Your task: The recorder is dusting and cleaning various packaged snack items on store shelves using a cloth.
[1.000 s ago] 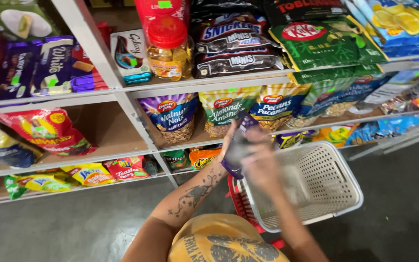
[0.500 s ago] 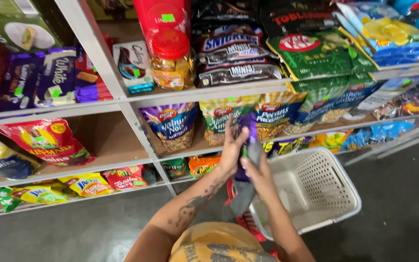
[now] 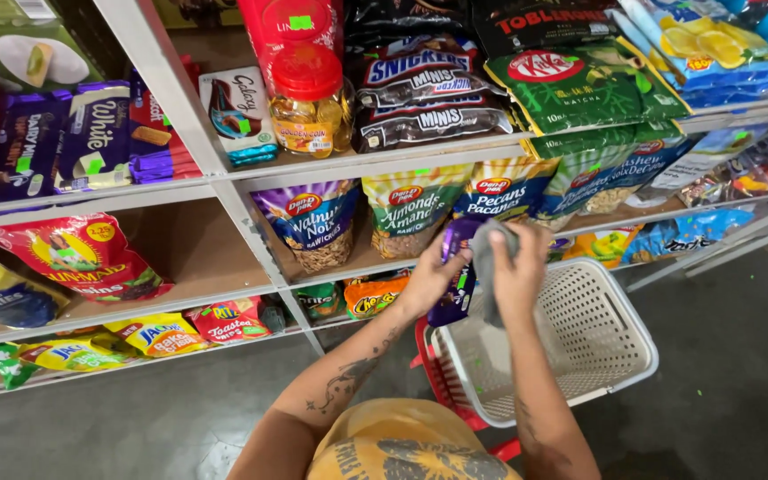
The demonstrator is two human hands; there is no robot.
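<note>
My left hand (image 3: 431,277) grips a purple snack packet (image 3: 456,271), held upright in front of the shelves. My right hand (image 3: 519,269) presses a grey cloth (image 3: 489,258) against the right side of that packet. Both hands hover above the near left corner of a white plastic basket (image 3: 599,334), which sits on the floor by the lower shelf. Bags of nuts (image 3: 400,213) stand on the shelf just behind my hands.
Metal shelves (image 3: 180,98) hold chocolate bars, a red-lidded jar (image 3: 308,98), dark candy bags (image 3: 428,89) and green bags (image 3: 580,84). Lower shelves carry crisp packets (image 3: 157,331). A red basket (image 3: 433,373) sits under the white one on the grey floor (image 3: 731,391).
My hands have risen slightly with the purple packet, and the cloth has moved up along the packet's side. The view has shifted a little closer to the shelves.
</note>
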